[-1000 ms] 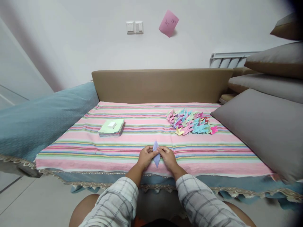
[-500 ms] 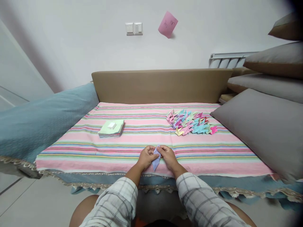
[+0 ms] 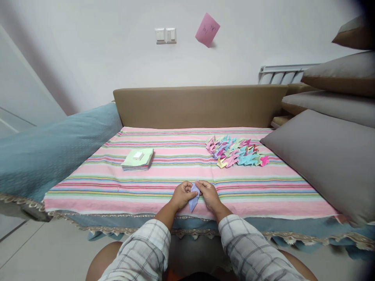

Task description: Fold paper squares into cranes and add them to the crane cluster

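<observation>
A small folded piece of lilac paper (image 3: 193,200) is pinched between both my hands at the near edge of the striped cloth. My left hand (image 3: 181,194) grips its left side with curled fingers. Pressing on the paper's right side, my right hand (image 3: 209,194) has its thumb and fingers closed on it. The paper's pointed lower tip hangs down between my wrists; its top is hidden by my fingertips.
A stack of pastel paper squares (image 3: 138,159) lies to the far left on the pink striped cloth (image 3: 117,183). Several folded coloured paper cranes (image 3: 235,151) lie in a heap at far right. Grey cushions (image 3: 325,156) stand to the right, a blue blanket (image 3: 49,148) to the left.
The upright paper's upper point has been folded down and is now covered by my fingers. My hands have closed in tighter on it and barely shifted.
</observation>
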`<state>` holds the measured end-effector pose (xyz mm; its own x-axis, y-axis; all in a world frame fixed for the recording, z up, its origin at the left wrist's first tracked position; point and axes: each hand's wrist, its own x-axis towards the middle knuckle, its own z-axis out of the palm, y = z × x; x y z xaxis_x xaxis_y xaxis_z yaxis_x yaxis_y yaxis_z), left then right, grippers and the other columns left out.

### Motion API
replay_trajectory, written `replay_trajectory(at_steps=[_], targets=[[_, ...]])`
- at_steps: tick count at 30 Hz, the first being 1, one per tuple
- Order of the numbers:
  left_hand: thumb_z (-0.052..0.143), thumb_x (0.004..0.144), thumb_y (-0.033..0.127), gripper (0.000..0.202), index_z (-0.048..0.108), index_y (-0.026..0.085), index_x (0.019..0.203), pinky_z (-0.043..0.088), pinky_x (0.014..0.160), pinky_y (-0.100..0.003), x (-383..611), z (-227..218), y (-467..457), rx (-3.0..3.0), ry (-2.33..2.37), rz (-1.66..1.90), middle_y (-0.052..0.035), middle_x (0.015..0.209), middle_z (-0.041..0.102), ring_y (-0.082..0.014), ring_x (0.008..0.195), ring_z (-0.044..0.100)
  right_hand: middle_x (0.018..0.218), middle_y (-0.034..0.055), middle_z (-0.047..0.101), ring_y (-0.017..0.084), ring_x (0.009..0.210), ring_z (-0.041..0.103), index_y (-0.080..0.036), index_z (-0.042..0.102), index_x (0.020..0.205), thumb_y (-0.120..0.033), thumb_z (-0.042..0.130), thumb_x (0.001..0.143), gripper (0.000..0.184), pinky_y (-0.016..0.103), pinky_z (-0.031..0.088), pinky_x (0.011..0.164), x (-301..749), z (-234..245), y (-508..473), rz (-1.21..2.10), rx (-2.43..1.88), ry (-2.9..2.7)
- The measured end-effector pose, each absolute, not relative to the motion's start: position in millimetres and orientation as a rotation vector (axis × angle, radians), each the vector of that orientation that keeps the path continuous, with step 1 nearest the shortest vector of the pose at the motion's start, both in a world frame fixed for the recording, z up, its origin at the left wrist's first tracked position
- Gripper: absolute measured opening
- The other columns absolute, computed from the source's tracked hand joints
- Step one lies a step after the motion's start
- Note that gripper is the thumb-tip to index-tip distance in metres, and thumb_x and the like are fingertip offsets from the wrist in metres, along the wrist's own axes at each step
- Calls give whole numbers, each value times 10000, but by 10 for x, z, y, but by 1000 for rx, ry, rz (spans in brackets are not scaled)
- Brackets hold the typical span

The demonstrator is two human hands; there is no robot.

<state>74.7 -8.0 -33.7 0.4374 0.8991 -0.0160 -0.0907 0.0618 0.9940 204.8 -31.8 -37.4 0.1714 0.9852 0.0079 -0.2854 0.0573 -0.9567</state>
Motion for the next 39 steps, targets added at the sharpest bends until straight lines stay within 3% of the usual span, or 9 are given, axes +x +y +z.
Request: replay_trajectory(at_steps=[10, 21, 27, 33, 39], targets=[[830, 481, 321, 480, 492, 157, 781, 378, 560, -211, 733, -313, -94, 1332, 754, 814, 30, 639, 601, -99, 574, 555, 508, -38, 515, 90, 461, 406, -164, 601, 626, -532, 703, 598, 383, 228, 315, 463, 2038, -352, -318, 1178, -1051, -841], [808, 493, 275, 399, 514, 163, 738, 321, 475, -186, 761, -280, -102, 1400, 842, 843, 64, 561, 554, -69, 481, 487, 484, -61, 433, 73, 436, 338, -185, 497, 583, -556, 665, 641, 411, 213, 265, 433, 2022, -375, -323, 1152, -1053, -888], [810, 484, 260, 414, 515, 159, 755, 344, 504, -192, 780, -223, -118, 1370, 827, 816, 53, 593, 567, -78, 511, 510, 489, -63, 431, 72, 446, 340, -184, 494, 585, -542, 669, 647, 403, 209, 271, 442, 2033, -394, -321, 1147, -1054, -893], [813, 497, 362, 436, 524, 155, 749, 346, 517, -199, 755, -274, -101, 1349, 803, 800, 29, 621, 581, -86, 530, 509, 506, -59, 462, 80, 447, 376, -186, 509, 611, -540, 668, 647, 390, 216, 294, 447, 2045, -414, -299, 1169, -1029, -837], [666, 650, 525, 391, 570, 147, 642, 286, 484, -207, 713, -264, -74, 1399, 854, 817, 46, 508, 490, -75, 470, 404, 516, -55, 487, 91, 457, 416, -186, 524, 643, -556, 672, 635, 399, 232, 346, 475, 2066, -451, -266, 1185, -1001, -781]])
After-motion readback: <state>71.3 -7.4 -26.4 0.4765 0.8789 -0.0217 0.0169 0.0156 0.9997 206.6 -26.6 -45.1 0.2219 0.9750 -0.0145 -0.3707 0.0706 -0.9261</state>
